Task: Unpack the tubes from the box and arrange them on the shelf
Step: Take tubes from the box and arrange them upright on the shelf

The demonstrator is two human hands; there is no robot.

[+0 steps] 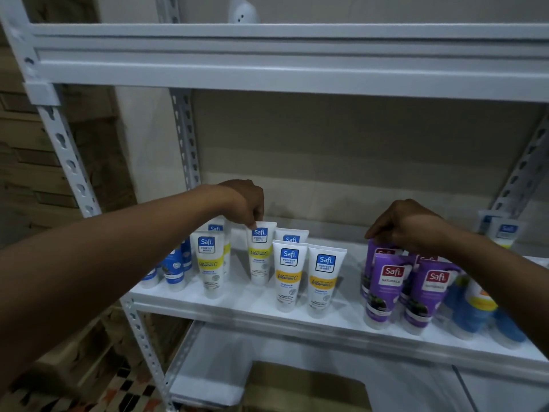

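Tube (260, 257), Safi Perfect White, in left hand (243, 203)

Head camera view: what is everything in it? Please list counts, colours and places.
yellow-banded tubes: about six, white, shelf's left-middle
left blue tubes: about three, blue, far left
purple tubes: at least four, purple, right of middle
right blue tubes: at least two, blue, far right, blurred
shelf: one, white metal
brown box: one, below the shelf
left hand: pinches the held white tube at its top
right hand: fingers curl over the back purple tube
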